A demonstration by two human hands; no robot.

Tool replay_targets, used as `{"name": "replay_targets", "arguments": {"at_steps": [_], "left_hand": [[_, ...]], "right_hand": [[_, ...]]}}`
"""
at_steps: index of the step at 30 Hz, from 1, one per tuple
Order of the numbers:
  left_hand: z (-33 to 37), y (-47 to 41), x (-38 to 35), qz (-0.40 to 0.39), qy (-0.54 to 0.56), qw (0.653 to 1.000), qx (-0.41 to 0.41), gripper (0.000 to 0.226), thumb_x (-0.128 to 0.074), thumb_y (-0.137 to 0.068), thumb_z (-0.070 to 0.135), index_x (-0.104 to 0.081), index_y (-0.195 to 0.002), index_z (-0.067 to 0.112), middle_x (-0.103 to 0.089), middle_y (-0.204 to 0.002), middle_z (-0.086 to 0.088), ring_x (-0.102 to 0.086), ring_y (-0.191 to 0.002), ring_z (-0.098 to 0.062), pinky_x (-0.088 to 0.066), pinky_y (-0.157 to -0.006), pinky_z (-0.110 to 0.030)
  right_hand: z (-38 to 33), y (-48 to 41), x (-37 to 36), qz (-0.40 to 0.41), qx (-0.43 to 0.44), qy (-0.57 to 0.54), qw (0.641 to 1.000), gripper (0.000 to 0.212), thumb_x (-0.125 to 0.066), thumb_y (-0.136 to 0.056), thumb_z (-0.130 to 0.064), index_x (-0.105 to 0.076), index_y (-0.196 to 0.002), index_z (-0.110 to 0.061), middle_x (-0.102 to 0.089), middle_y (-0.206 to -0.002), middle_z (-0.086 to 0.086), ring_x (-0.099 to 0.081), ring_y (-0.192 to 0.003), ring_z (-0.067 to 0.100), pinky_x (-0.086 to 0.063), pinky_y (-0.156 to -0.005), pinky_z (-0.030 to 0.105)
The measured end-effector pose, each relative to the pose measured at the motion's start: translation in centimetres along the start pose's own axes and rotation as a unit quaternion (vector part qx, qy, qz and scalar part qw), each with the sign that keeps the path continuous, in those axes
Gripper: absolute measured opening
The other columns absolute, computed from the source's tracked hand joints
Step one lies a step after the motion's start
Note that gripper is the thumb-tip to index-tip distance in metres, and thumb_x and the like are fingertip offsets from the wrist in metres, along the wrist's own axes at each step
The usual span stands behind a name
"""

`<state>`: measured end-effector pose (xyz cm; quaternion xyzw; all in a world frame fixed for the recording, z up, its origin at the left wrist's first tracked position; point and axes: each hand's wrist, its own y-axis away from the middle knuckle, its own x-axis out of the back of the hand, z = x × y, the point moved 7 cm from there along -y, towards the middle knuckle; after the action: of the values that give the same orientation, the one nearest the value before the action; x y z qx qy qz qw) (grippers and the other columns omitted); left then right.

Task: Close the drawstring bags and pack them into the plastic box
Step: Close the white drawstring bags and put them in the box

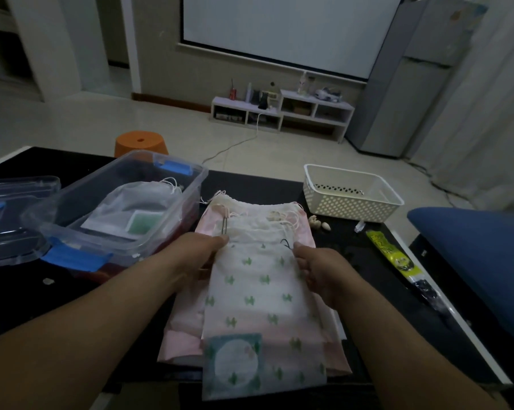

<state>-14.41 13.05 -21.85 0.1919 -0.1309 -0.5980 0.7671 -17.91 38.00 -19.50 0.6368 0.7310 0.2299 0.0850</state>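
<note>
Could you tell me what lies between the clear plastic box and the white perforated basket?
Head view: the pile of pale fabric drawstring bags on the black table.

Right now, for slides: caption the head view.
Left hand and right hand grip the top bag beside the plastic box.

Both bare forearms reach forward from the lower corners of the view and converge toward the middle. The left hand (201, 255) lies knuckles up, its thumb stretched across the upper left corner of the cactus-print bag (261, 294) and pinching it; its other fingers are out of sight. The right hand (319, 273) grips the bag's right edge near the top, fingers curled around the cloth.
</note>
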Motion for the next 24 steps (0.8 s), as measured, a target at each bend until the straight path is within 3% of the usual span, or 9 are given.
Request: {"name": "replay_targets", "arguments": {"at_steps": [4,7,9,11,16,20,22,24], "left_hand": [[1.0,-1.9,-1.3,0.003,-0.007,0.998,-0.062,0.019,-0.07,-0.098,0.021,-0.075,-0.092,0.003,-0.067,-0.078,-0.009,-0.058,-0.07,-0.021,-0.045,-0.061,-0.025],[1.4,-2.3,-2.1,-0.009,-0.021,0.993,-0.112,0.025,-0.075,-0.094,0.029,-0.076,-0.089,0.004,-0.073,-0.083,-0.013,-0.061,-0.072,-0.023,-0.051,-0.066,-0.03],[1.7,-2.4,-2.4,-0.009,-0.022,0.991,-0.131,0.026,-0.077,-0.089,0.033,-0.079,-0.093,0.008,-0.077,-0.099,-0.019,-0.069,-0.084,-0.025,-0.058,-0.085,-0.041],[2.1,-2.4,-2.6,-0.006,-0.011,0.989,-0.145,0.019,-0.075,-0.093,0.027,-0.08,-0.094,0.008,-0.078,-0.102,-0.017,-0.072,-0.089,-0.027,-0.058,-0.092,-0.042],[2.2,-2.3,-2.1,0.036,0.069,0.986,-0.148,0.026,-0.072,-0.095,0.022,-0.07,-0.092,-0.004,-0.068,-0.081,-0.012,-0.059,-0.075,-0.022,-0.05,-0.076,-0.034],[2.2,-1.9,-1.4,0.055,0.101,0.981,-0.157,0.033,-0.075,-0.09,0.029,-0.066,-0.087,-0.003,-0.063,-0.08,-0.013,-0.056,-0.076,-0.023,-0.048,-0.074,-0.036],[2.1,-2.0,-1.2,0.051,0.1,0.981,-0.16,0.041,-0.076,-0.085,0.034,-0.062,-0.086,-0.005,-0.063,-0.081,-0.013,-0.056,-0.076,-0.023,-0.048,-0.075,-0.037],[2.0,-1.8,-1.1,0.043,0.099,0.981,-0.16,0.033,-0.076,-0.089,0.03,-0.066,-0.082,0.0,-0.063,-0.081,-0.013,-0.056,-0.077,-0.023,-0.049,-0.075,-0.037]], "right_hand": [[-1.0,-1.5,-0.9,-0.004,-0.004,-0.069,0.998,0.028,-0.064,-0.103,-0.03,-0.075,-0.112,-0.006,-0.08,-0.099,0.009,-0.076,-0.081,0.024,-0.058,-0.063,0.028],[-1.4,-1.7,-1.3,-0.028,-0.014,-0.109,0.994,0.032,-0.065,-0.102,-0.032,-0.075,-0.12,-0.008,-0.079,-0.112,0.012,-0.076,-0.103,0.031,-0.062,-0.082,0.037],[-1.5,-1.6,-1.6,-0.034,-0.022,-0.121,0.992,0.029,-0.068,-0.1,-0.033,-0.077,-0.116,-0.01,-0.079,-0.111,0.011,-0.077,-0.099,0.028,-0.06,-0.078,0.034],[-1.6,-1.6,-1.9,-0.014,-0.018,-0.13,0.991,0.024,-0.069,-0.099,-0.027,-0.08,-0.111,-0.009,-0.079,-0.109,0.011,-0.076,-0.097,0.028,-0.058,-0.074,0.033],[-1.7,-2.1,-2.4,0.002,0.008,-0.187,0.982,0.023,-0.067,-0.099,-0.028,-0.08,-0.109,-0.01,-0.08,-0.105,0.012,-0.076,-0.095,0.03,-0.061,-0.083,0.039],[-1.3,-2.1,-3.5,-0.059,-0.037,-0.231,0.971,0.036,-0.053,-0.106,-0.031,-0.073,-0.127,-0.009,-0.076,-0.12,0.018,-0.07,-0.116,0.037,-0.053,-0.104,0.048],[-1.5,-1.9,-3.5,-0.072,-0.039,-0.233,0.969,0.035,-0.049,-0.107,-0.03,-0.072,-0.123,-0.008,-0.076,-0.119,0.019,-0.07,-0.116,0.038,-0.054,-0.101,0.046],[-1.6,-1.4,-3.7,-0.073,-0.047,-0.23,0.969,0.033,-0.048,-0.108,-0.029,-0.071,-0.119,-0.008,-0.077,-0.115,0.019,-0.071,-0.112,0.037,-0.056,-0.093,0.045]]}}
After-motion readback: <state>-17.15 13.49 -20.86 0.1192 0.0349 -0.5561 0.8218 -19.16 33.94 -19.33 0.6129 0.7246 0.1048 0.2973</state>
